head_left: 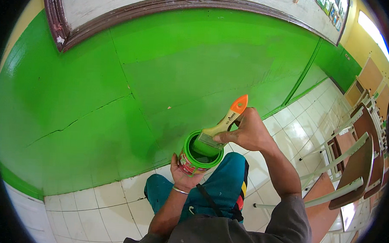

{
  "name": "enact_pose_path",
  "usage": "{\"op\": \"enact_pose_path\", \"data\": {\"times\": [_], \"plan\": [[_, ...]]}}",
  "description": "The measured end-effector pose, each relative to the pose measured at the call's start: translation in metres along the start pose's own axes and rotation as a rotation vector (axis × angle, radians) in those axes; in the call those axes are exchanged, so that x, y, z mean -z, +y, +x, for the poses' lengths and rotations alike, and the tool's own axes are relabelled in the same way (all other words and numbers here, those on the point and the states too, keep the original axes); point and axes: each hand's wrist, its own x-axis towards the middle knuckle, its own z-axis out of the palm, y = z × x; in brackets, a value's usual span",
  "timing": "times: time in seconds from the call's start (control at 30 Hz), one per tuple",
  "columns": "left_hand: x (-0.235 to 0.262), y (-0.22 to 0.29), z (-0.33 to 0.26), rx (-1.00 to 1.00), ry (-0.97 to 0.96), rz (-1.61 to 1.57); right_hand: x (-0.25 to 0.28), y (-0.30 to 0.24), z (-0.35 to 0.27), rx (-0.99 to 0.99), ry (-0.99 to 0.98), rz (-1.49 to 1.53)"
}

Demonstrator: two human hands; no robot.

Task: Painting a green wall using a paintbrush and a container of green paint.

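My left hand is wrapped round the lower side of a paint can, holding it up over my lap. Green paint coats the can's rim, and dark green paint shows inside. A wide flat paintbrush with an orange-tipped, pale handle is pinched in my right hand. Its green-coated bristles tilt down into the mouth of the can; their tips are hard to make out against the paint. Ahead of me stands the wall, bright green in places and duller green in the middle, with a long crack at the left.
A whiteboard in a brown frame hangs above the green wall. Stacked wooden chairs with pale metal legs crowd the right side. White floor tiles run along the wall's foot. A white panel stands at the lower left.
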Motion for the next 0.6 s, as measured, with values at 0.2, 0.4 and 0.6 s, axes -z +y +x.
{"op": "enact_pose_path", "data": {"times": [0.2,0.4,0.6], "plan": [[-0.003,-0.003,-0.003,0.01,-0.021,0.051,0.013,-0.005,-0.011,-0.168,0.097,0.062],[-0.003,-0.007,0.003,-0.038,0.042,0.085,0.013,0.029,-0.018,-0.143,0.191,0.401],[0.0,-0.008,0.001,0.007,0.039,0.096,0.016,0.052,-0.023,-0.247,0.272,0.44]]}}
